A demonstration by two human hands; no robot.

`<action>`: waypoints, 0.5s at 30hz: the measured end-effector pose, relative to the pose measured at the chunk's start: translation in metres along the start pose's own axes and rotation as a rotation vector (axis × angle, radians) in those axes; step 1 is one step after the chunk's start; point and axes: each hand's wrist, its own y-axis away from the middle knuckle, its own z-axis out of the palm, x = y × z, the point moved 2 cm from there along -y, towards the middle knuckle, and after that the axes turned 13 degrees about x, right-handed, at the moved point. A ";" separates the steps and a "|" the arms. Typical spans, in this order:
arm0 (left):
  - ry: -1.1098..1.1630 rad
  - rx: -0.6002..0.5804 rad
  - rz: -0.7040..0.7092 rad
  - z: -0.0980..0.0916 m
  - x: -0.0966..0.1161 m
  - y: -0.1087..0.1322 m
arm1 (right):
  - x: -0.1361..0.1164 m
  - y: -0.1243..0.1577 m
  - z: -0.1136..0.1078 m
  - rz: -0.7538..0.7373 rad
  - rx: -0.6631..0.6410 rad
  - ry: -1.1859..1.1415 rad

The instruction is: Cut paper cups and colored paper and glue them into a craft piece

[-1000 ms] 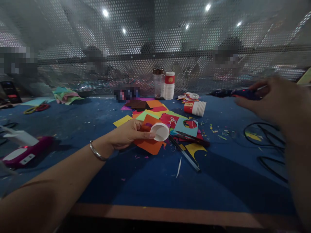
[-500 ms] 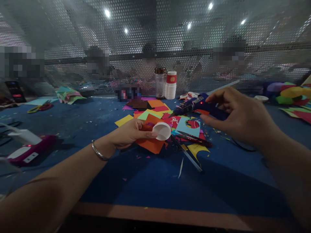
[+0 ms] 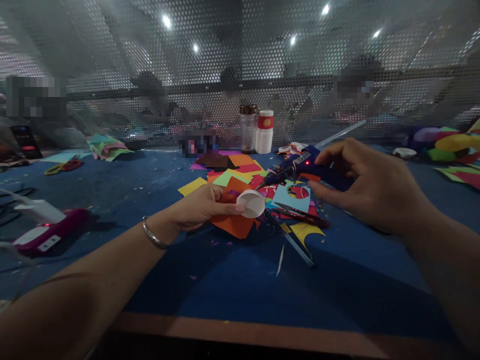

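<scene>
My left hand [image 3: 204, 207] pinches a small white paper cup piece [image 3: 252, 204], its round face turned toward me. In my right hand [image 3: 369, 187] is a blue hot glue gun [image 3: 300, 164] with a red light lit on its side. A clear glue stick [image 3: 343, 133] sticks out of its back. The nozzle points down to the left, close to the upper right of the white rim; whether they touch I cannot tell. Orange paper [image 3: 238, 227] lies below the left hand. Scissors [image 3: 305, 216] and light blue paper with a cut-out [image 3: 288, 195] lie beneath the glue gun.
A stack of paper cups [image 3: 264, 135] and a clear jar [image 3: 247, 130] stand at the back. On the left lie a purple power strip [image 3: 56, 230] with a white plug and other scissors [image 3: 63, 166]. A perforated metal screen [image 3: 210, 65] rises behind the table.
The glue gun has moved slightly left and toward me, so its nozzle is now by the white piece's rim. My left hand has barely moved.
</scene>
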 end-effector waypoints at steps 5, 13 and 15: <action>0.009 -0.014 -0.005 0.000 -0.001 -0.001 | -0.001 0.000 -0.002 -0.019 -0.005 0.012; -0.003 0.001 -0.014 0.000 0.000 -0.001 | -0.002 0.000 -0.003 -0.066 -0.003 0.028; 0.007 0.003 -0.008 0.000 0.000 -0.001 | -0.002 0.000 -0.004 -0.076 -0.003 0.033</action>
